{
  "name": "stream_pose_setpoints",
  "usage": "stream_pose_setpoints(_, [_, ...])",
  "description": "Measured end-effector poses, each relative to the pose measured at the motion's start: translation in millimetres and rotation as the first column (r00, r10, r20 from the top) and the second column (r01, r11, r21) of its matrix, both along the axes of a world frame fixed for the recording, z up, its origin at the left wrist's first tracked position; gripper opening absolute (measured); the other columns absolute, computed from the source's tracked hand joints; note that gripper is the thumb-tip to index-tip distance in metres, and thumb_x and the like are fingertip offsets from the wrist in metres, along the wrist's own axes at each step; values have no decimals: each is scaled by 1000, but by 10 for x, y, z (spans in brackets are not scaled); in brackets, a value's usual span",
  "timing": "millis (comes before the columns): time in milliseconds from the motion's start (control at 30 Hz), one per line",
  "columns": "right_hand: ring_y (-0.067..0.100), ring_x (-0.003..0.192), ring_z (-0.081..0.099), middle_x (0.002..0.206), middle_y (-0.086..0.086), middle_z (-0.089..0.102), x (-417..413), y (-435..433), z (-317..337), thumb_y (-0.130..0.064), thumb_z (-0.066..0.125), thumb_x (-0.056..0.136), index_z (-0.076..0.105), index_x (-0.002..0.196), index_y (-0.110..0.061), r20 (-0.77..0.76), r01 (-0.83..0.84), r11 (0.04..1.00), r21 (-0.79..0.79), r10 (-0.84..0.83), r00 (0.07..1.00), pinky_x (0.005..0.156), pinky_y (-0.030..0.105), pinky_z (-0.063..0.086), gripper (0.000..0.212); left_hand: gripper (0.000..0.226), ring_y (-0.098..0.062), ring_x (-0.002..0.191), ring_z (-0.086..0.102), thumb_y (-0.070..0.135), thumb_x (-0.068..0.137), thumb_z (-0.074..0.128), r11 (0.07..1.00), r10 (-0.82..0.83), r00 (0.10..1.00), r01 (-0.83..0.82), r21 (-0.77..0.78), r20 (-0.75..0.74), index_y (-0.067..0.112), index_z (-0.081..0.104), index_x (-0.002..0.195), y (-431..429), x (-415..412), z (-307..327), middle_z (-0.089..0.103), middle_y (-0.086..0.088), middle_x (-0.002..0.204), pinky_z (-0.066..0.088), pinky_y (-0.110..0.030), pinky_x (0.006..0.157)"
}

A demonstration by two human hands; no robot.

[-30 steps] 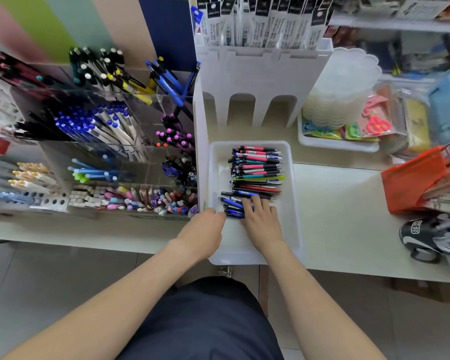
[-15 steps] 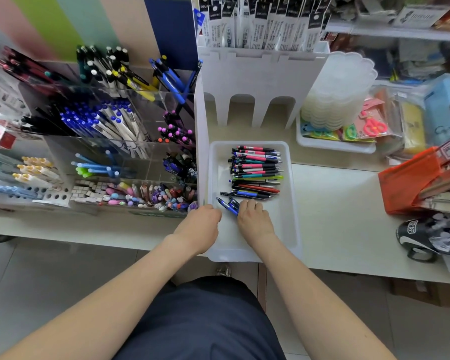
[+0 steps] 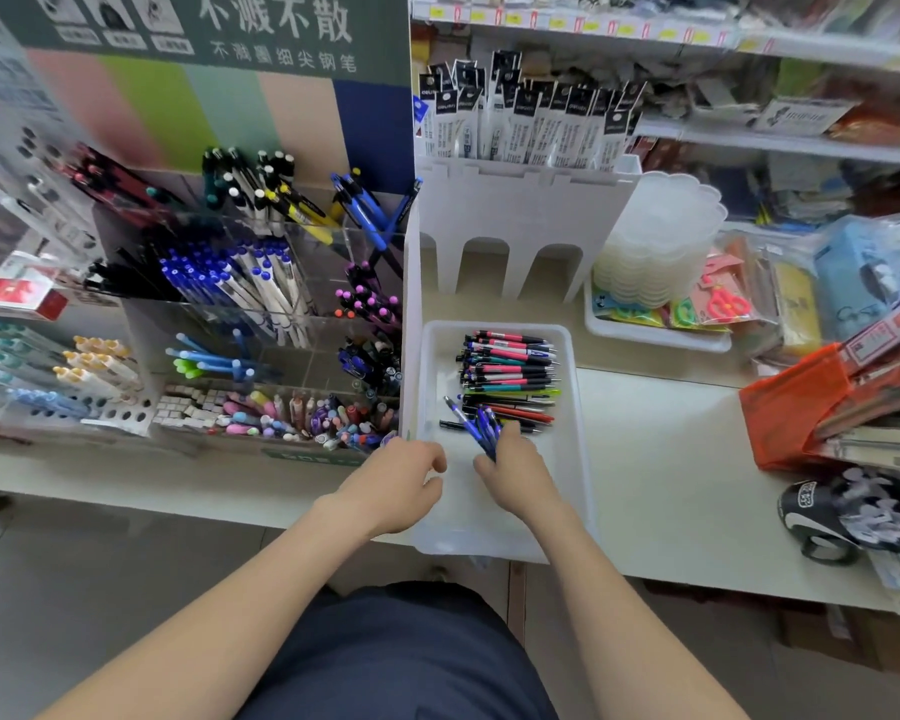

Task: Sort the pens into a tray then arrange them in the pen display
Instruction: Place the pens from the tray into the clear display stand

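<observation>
Flanking tray (image 3: 554, 491): pen display (image 3: 261, 324), orange bag (image 3: 796, 407)

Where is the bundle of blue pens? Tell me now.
In the head view, the blue pens are gripped in the right hand inside the white tray, just nearer than the pile of pens.

- A white rectangular plastic tray (image 3: 572, 433) lies flat just right of the clear acrylic pen display (image 3: 281, 324).
- Pink, teal and black pens (image 3: 510, 366) lie crosswise in its far half.
- Several blue pens (image 3: 476, 426) slant up-left in the right hand's (image 3: 515, 475) grip.
</observation>
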State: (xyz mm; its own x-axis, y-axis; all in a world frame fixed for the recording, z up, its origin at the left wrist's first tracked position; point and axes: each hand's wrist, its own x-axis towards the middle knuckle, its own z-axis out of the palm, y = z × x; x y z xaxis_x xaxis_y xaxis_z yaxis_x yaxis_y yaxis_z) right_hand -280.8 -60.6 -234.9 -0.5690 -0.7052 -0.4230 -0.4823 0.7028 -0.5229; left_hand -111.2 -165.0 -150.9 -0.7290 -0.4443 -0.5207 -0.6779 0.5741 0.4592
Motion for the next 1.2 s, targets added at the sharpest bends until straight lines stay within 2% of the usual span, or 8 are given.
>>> stream_pose_setpoints(100, [23,67,48,78,-1,54,78,10,428,-19,56,94,50,98,-14,314,306,911,-276,-216,925,57,33,37,9,26,-8,97,72,32,108,52,970,211,959,-181,164,-187,24,68,126,28,-97,214,72,6,113,59,-29,85])
stream_pose_setpoints(267, [22,58,42,73,1,53,301,-42,1075,-7,51,93,59,99,-21,616,494,727,-477,-125,778,46,27,36,18,34,-12,103,77,42,112,42,662,682,666,-385,643,-303,25,66,129,34,-316,651,72,1,127,62,-45,96])
stream_pose_setpoints(400, [16,61,48,70,-9,57,413,-60,1325,-21,76,95,64,103,-27,522,264,788,-556,84,849,54,28,42,16,44,-5,140,53,55,111,39,708,676,520,-263,655,-522,55,37,155,-123,-340,884,54,17,152,44,-38,116])
stream_pose_setpoints(600, [22,65,51,83,13,63,513,-264,1423,-26,68,85,61,99,-20,364,128,878,-462,56,930,59,40,44,17,29,-7,126,65,34,115,44,841,537,470,-232,489,-701,37,67,132,-189,-277,1074,69,13,134,53,-40,109])
stream_pose_setpoints(767, [25,77,67,83,2,70,636,-448,1648,-21,67,93,65,98,-24,305,119,833,-540,62,950,67,43,57,6,36,6,145,40,15,106,54,926,376,625,-235,294,-684,35,70,132,-360,-126,1065,49,16,156,35,-29,121])
stream_pose_setpoints(967, [17,69,62,74,-2,66,941,-798,1902,-28,68,102,67,87,-21,415,359,662,-658,-79,906,66,38,54,16,47,-18,123,67,3,97,48,672,729,395,-255,695,-560,17,55,141,-613,253,1165,64,-9,137,57,-39,102])
stream_pose_setpoints(1067, [12,68,59,71,-5,63,1123,-995,2064,-27,65,105,64,83,-9,444,400,600,-693,-83,892,69,30,51,28,62,-37,129,65,-1,74,49,560,701,588,-103,822,-403,10,64,133,-885,524,1148,70,-19,131,50,-60,112])
stream_pose_setpoints(1200, [23,92,63,89,-2,62,1349,-1288,2076,-66,66,91,58,91,-22,353,313,721,-619,-100,930,89,49,55,46,50,-32,122,68,-16,91,59,666,440,739,113,737,-511,8,66,135,-1081,797,1240,73,-21,127,56,-50,104])
